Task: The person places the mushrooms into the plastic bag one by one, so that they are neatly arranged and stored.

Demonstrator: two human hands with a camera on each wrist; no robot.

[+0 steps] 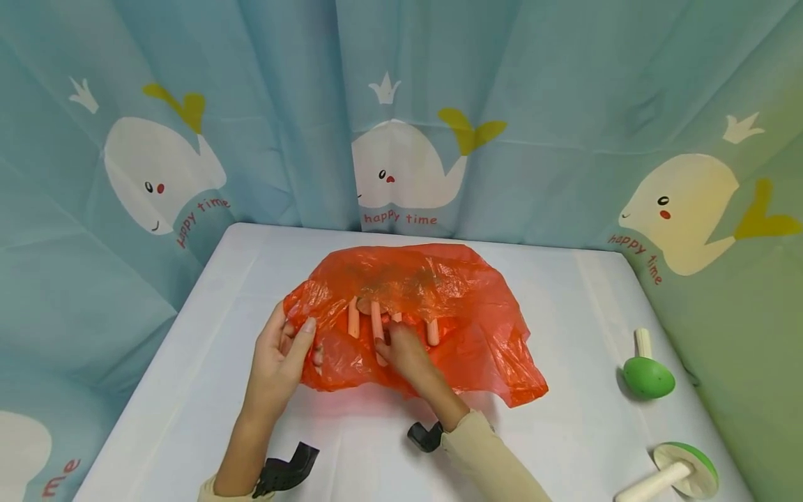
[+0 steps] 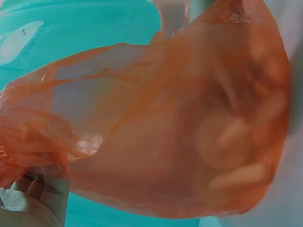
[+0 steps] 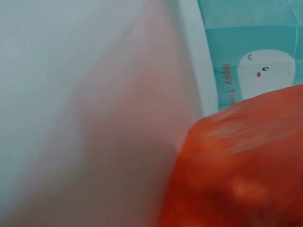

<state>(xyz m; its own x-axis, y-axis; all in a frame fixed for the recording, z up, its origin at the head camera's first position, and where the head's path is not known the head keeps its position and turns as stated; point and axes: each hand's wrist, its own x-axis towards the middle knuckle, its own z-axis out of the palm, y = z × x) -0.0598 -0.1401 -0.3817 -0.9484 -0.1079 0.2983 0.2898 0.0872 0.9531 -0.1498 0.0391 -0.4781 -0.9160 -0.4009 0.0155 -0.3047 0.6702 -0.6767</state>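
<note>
Orange plastic bag (image 1: 433,300) around fingers (image 1: 376,324)

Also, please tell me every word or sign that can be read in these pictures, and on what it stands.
"happy time": red letters under each whale on the blue curtain.
"happy tim": the same print, cut off, in the right wrist view.
"me": the curtain's lower left corner.
Orange bag: nothing printed.

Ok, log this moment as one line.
left hand: grips orange bag edge | right hand: fingers inside bag mouth | green mushroom toys: right, untouched
</note>
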